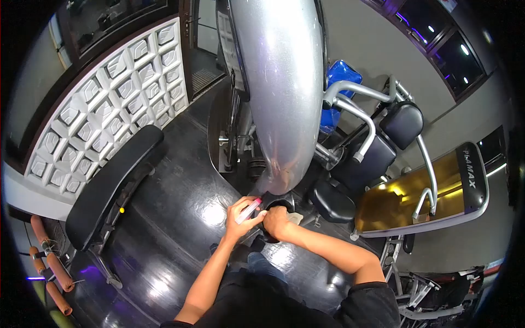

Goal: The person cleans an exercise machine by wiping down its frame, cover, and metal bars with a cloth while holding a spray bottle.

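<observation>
My left hand [239, 220] is wrapped round a slim pale bottle [244, 214] with a pink-red top. The bottle tilts up and to the right, towards the lower end of a tall silver machine housing [287, 98]. Just right of it, my right hand [276, 223] is closed with its fingers curled down at a dark part below the housing. A pale cream cloth [295, 218] shows beside this hand and seems to be held in it. My right fingertips, and what they touch, are hidden from view.
A padded black bench [115, 186] stands to the left on the dark floor [188, 199]. On the right is a seated machine with a black seat [332, 203], grey handles and a gold panel [413, 191]. A white patterned wall [109, 109] runs along the left.
</observation>
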The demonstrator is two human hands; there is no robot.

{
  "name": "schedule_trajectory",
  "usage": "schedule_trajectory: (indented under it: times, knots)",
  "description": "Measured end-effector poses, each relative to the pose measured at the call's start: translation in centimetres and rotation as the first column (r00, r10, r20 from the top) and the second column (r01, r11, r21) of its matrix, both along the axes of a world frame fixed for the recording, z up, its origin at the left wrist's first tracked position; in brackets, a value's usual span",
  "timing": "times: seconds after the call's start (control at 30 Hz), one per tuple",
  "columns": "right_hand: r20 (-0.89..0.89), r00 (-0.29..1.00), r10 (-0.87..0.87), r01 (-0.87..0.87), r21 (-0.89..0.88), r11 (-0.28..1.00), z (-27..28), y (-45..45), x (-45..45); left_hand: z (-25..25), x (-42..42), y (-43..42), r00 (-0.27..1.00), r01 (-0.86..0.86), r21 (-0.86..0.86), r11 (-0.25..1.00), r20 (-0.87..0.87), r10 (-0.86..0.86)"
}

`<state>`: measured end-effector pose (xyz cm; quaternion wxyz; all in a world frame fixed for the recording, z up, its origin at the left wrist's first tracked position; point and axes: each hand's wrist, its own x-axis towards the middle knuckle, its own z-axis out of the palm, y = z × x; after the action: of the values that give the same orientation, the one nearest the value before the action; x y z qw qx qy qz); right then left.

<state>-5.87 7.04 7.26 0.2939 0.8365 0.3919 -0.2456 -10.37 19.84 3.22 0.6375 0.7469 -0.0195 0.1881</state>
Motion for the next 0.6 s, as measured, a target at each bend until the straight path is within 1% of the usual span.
schedule_trajectory:
  times: [0.03,0.07,0.1,0.17,0.2,0.23,0.3,0.33,0.37,0.43,0.47,0.5,0.57,0.6]
  knots:
    - [-0.091,0.996,0.013,-0.014,-0.013,1.000,0.3,-0.1,0.7,-0.1,0.0,0.0,1.000,0.000,0.009,1.000,-0.008,0.000]
    - [-0.201,0.980,-0.010,0.031,0.101,0.994,0.7,-0.5,1.7,-0.2,0.0,0.1,1.000,0.001,0.017,1.000,-0.015,-0.001]
    - [-0.200,0.980,-0.009,0.031,0.106,0.994,1.3,-0.7,2.2,-0.4,0.2,0.1,1.000,0.001,0.022,1.000,-0.014,-0.001]
    - [-0.357,0.922,-0.147,0.228,0.195,0.954,3.4,-0.8,2.3,-0.8,0.3,0.3,1.000,0.004,0.021,1.000,0.006,-0.004]
    - [-0.408,0.894,-0.185,0.288,0.207,0.935,4.4,-0.8,2.5,-0.7,0.3,0.4,1.000,0.012,0.027,1.000,0.003,-0.012]
    - [-0.412,0.891,-0.192,0.299,0.213,0.930,4.2,-1.0,2.2,-0.6,0.3,0.5,1.000,0.030,0.006,1.000,-0.005,-0.030]
    - [-0.480,0.791,-0.380,0.556,0.302,0.774,3.7,-1.4,1.8,-0.5,0.4,0.7,0.998,0.063,-0.009,0.998,-0.012,-0.063]
    - [-0.530,0.718,-0.451,0.656,0.298,0.693,3.8,-1.6,1.7,-0.4,0.4,0.8,0.997,0.067,-0.030,0.997,-0.040,-0.069]
    - [-0.532,0.711,-0.459,0.666,0.301,0.682,3.7,-1.9,1.4,-0.4,0.4,0.8,0.995,0.071,-0.052,0.996,-0.067,-0.074]
    - [-0.580,0.663,-0.475,0.746,0.449,0.492,3.4,-2.6,0.5,-0.2,0.5,1.1,0.993,0.089,-0.040,0.995,-0.068,-0.092]
    - [-0.631,0.583,-0.511,0.811,0.421,0.406,3.3,-2.7,0.4,-0.1,0.5,1.1,0.993,0.094,-0.033,0.995,-0.066,-0.096]
    - [-0.631,0.576,-0.519,0.817,0.422,0.393,3.1,-2.8,0.0,0.1,0.5,1.2,0.992,0.109,-0.032,0.994,-0.065,-0.111]
    - [-0.694,0.526,-0.491,0.840,0.514,0.173,2.4,-3.1,-1.1,0.3,0.6,1.4,0.992,0.110,-0.014,0.994,-0.056,-0.110]
    - [-0.713,0.507,-0.485,0.851,0.504,0.148,2.3,-3.2,-1.2,0.3,0.6,1.4,0.994,0.102,0.004,0.995,-0.048,-0.102]
